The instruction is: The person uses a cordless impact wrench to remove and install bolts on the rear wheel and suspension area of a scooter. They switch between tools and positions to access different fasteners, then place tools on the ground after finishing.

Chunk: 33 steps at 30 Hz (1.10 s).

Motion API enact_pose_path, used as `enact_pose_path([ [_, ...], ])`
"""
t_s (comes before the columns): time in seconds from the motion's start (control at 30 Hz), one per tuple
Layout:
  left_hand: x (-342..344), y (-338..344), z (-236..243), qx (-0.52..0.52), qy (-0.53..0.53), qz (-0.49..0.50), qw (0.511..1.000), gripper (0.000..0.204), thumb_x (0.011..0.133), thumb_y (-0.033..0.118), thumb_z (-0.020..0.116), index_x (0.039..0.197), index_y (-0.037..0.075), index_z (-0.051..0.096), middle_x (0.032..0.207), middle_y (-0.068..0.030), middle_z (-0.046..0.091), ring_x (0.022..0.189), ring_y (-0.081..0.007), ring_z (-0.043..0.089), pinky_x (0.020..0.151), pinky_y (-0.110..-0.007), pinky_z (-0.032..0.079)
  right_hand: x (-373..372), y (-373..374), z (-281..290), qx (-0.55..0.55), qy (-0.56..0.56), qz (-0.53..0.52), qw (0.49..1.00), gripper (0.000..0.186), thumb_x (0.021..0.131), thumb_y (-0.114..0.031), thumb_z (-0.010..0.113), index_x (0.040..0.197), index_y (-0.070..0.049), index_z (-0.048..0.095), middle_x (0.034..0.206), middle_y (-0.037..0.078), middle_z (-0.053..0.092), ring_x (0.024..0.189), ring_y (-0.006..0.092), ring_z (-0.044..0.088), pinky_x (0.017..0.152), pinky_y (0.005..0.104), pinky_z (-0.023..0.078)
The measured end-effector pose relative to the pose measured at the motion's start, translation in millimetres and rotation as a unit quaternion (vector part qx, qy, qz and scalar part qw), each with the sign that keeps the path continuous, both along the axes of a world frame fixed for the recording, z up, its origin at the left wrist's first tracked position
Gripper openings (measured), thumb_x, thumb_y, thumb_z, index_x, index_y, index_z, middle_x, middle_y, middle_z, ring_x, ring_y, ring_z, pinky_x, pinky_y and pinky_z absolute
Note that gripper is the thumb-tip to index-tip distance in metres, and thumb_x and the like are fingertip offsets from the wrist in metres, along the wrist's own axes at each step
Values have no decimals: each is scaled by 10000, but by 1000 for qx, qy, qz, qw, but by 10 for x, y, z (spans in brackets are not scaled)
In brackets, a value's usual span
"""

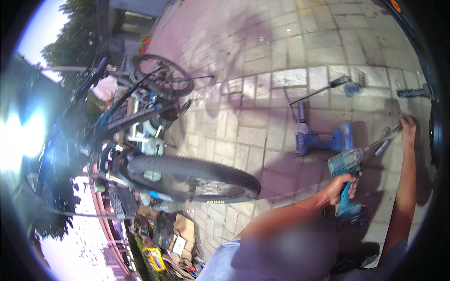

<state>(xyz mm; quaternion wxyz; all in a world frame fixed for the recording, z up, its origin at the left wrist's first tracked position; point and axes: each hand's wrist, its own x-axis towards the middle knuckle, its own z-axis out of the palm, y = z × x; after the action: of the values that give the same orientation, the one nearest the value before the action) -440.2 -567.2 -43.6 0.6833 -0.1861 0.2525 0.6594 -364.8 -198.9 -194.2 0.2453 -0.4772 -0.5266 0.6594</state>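
My left hand (343,187) grips the handle of a teal cordless power tool (346,161), which has a long metal shaft (380,139) fitted at its nose. My right hand (407,129) has its fingers closed at the far end of that shaft. A loose silver socket piece (381,147) lies just below the shaft. A blue cordless power tool (323,140) lies on the paving above my left hand, beside a long black bar (317,92) and a thin rod (288,100).
A bicycle (197,175) stands on the left over the brick paving (239,51), its front tire reaching toward the middle. A small bit tray (359,78) and a black tool (405,92) lie at the upper right. Cardboard and assorted items (183,229) are piled at the lower left.
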Motion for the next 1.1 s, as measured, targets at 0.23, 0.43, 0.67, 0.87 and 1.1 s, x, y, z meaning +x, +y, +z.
enact_pose_path([
  [0.23,33,-407,389,-74,109,70,989,300,797,159,552,1078,71,494,637,-2,454,532,-108,441,519,-278,404,-499,-670,975,403,-66,136,903,435,795,-294,667,1102,0,574,1041,177,609,1071,317,524,944,369,377],
  [0.43,30,-448,801,-94,281,12,955,205,787,108,556,978,36,570,632,-29,515,508,-116,464,529,-263,404,-654,-1719,2584,354,68,632,686,363,649,-163,719,977,-42,621,901,122,625,910,343,550,821,418,423],
  [0.67,-187,-595,1244,-72,502,-209,836,284,734,43,619,1005,-11,552,779,-69,608,645,-167,622,581,-286,494,5,-1906,2561,347,125,586,721,412,659,-163,728,1030,-28,611,873,181,620,791,344,613,658,390,477],
  [0.87,17,-692,1203,-106,462,-167,865,281,733,39,620,1001,9,541,778,-48,579,597,-146,581,517,-299,504,370,-2085,2036,232,-62,447,862,295,715,-178,707,935,2,631,775,165,639,702,280,622,639,343,468],
  [1.1,23,-934,638,-168,484,-67,856,247,752,65,628,987,29,560,800,-39,560,583,-128,529,532,-302,491,125,-2286,1299,423,-157,404,795,472,749,-156,659,1186,-25,537,1220,197,508,1088,340,500,953,408,388],
])
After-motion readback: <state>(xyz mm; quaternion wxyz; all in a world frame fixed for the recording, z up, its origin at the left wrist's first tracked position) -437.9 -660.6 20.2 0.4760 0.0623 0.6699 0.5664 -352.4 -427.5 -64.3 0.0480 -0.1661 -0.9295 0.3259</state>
